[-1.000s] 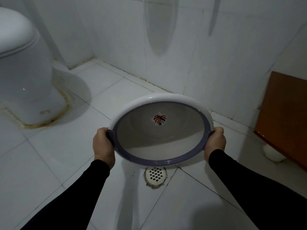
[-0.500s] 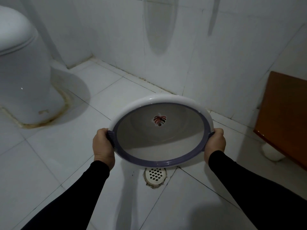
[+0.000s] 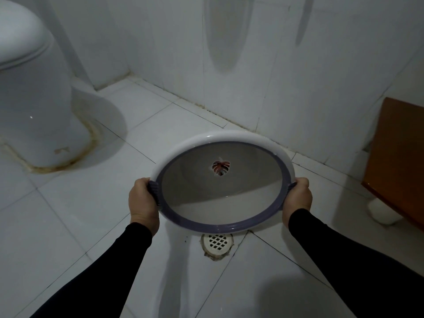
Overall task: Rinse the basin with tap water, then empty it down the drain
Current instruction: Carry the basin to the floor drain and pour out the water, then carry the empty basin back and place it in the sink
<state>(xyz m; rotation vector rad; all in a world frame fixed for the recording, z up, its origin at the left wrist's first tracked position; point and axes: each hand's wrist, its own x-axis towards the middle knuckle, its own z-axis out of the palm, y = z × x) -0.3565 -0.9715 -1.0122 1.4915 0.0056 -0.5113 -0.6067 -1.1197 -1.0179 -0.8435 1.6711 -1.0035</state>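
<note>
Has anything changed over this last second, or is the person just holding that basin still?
Almost nothing has changed. Both hands, left and right, still grip the basin by its side handles, tilted above the drain. Nothing was let go. Only the view drifted a touch.

Open tiled floor (image 3: 75, 216) is seen to the left of the drain (image 3: 217, 242). Passage is blocked by the toilet (image 3: 34, 92) far left, the wall (image 3: 252, 65) ahead, and the wooden cabinet (image 3: 399, 161) right.
</note>
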